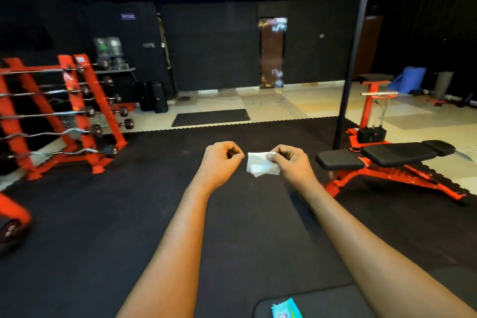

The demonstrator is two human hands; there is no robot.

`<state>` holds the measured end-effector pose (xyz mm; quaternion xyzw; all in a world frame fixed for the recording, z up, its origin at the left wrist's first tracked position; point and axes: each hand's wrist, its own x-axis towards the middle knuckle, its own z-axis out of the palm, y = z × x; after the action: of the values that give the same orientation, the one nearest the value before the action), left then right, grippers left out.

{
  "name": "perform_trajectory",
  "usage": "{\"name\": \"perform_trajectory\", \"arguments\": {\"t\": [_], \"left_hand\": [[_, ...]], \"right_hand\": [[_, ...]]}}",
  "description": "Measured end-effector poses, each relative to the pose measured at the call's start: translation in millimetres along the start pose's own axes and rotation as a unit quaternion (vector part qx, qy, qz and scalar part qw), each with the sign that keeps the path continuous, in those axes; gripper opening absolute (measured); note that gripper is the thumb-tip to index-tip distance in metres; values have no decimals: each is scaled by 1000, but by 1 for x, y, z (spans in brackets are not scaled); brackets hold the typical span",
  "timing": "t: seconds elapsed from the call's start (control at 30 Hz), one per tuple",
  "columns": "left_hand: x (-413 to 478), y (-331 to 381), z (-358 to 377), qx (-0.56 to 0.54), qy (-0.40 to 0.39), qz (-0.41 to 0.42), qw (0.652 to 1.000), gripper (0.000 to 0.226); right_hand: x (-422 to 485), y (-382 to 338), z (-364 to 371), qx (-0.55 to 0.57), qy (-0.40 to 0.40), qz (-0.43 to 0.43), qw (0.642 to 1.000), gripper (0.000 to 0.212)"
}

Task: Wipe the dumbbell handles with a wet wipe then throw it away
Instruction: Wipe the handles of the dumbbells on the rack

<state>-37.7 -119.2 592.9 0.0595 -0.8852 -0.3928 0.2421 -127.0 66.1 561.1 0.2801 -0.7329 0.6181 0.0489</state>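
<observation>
A white wipe (261, 167) is held in the air to the left of the red bench (387, 160), above the black floor mat (116, 214). It is pinched at its upper right corner by the right hand (293, 164). The thumb and the fingers (271, 155) of this hand are closed on that corner, and the rest of the wipe hangs free below and to the left of them.

The left hand (222, 160) is held further left of the bench, just beside the free left edge of the wipe. Its fingers (238, 154) are clenched, with the thumb tip against the forefinger tip. Nothing is seen between them, and a narrow gap is seen between them and the wipe.

The wipe is folded and nearly rectangular. Its long axis is laid about left to right across the view, with the left end turned to the left hand, and its lower edge drops a little toward the right.

A blue-green pack (286, 309) is laid on a black pad (322, 302), much nearer to the person than the bench. Some print is seen on the pack, but it cannot be read. Far to the left of the bench, a red rack (85, 100) with bars (46, 116) is placed. Numbers are printed on the round weight ends, but they are too blurred to be read with certainty. The small purple sign (128, 16) on the dark wall behind the rack cannot be read either.
</observation>
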Motion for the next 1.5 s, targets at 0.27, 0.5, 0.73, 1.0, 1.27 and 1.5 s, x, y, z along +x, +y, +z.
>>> {"name": "perform_trajectory", "arguments": {"t": [0.27, 0.5, 0.73, 1.0, 1.27, 1.5], "left_hand": [[-66, -16, -51, 37, 95, -91, 991, 17], [-159, -22, -85, 80, 197, -158, 964, 10], [-266, -21, -140, 129, 290, -227, 921, 9], [-406, -20, -235, 192, 385, -296, 853, 10], [-544, -29, -347, 241, 458, -338, 786, 11], [-639, -51, -432, 267, 485, -372, 745, 12]], "right_hand": [[-8, -8, 63, 59, -100, -2, 993, 26], [-47, -26, 117, 84, -217, -13, 973, 40], [-112, -66, 187, 138, -338, -27, 931, 32], [-214, -147, 306, 207, -435, -25, 876, 21], [-324, -242, 436, 261, -545, -36, 796, 20], [-406, -307, 533, 238, -593, -69, 766, 9]]}}
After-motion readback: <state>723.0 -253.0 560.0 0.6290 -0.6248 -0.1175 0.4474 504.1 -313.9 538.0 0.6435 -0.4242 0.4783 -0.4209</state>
